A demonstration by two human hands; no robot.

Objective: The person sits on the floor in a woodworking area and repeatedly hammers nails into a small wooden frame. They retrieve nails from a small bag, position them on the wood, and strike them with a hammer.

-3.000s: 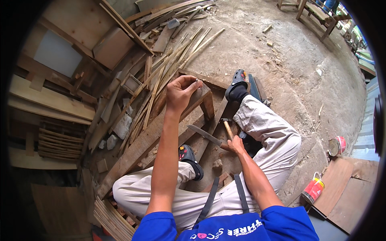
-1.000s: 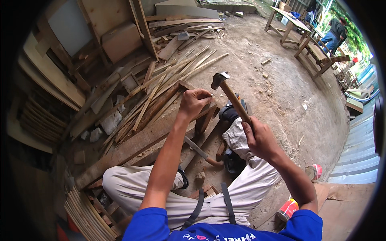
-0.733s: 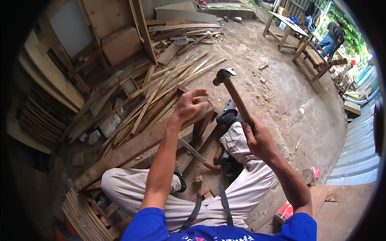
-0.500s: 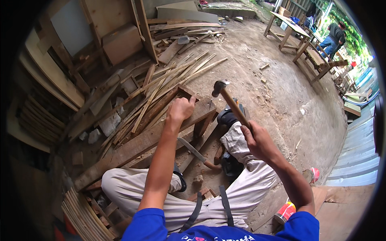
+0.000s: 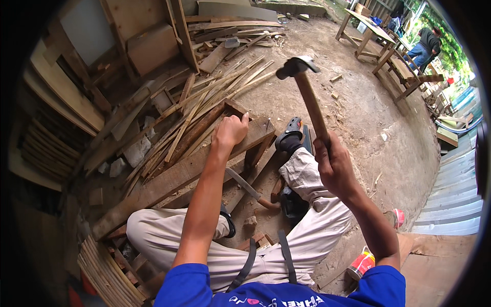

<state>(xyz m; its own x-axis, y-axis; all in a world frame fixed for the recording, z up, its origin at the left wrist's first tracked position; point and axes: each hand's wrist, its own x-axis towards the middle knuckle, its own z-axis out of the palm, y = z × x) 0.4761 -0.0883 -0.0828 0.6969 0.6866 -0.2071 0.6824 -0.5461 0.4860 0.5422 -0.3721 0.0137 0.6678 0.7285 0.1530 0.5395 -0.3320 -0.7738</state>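
Observation:
My right hand (image 5: 335, 166) is closed round the wooden handle of a claw hammer (image 5: 313, 105), its dark metal head raised above the ground. A wooden frame (image 5: 174, 190) of thick planks slants across in front of me, beside my left leg. My left hand (image 5: 231, 130) is closed over the frame near its far end, thumb side up; its fingertips are hidden. A nail (image 5: 268, 123) stands partly out of the plank's far end, to the right of my left hand. Below the frame lies a long blade with a wooden handle (image 5: 267, 203).
Thin wood strips (image 5: 204, 110) lie piled beyond the frame. Cabinets and boards (image 5: 76, 77) stand at left. Two cans (image 5: 362, 263) sit by my right elbow. Corrugated metal sheet (image 5: 450, 189) lines the right. A person (image 5: 424, 47) stands near wooden tables (image 5: 368, 30) at the far right.
The hammer has risen from near the nail, swinging upward and a little to the right in my right hand. My left hand stays on the frame.

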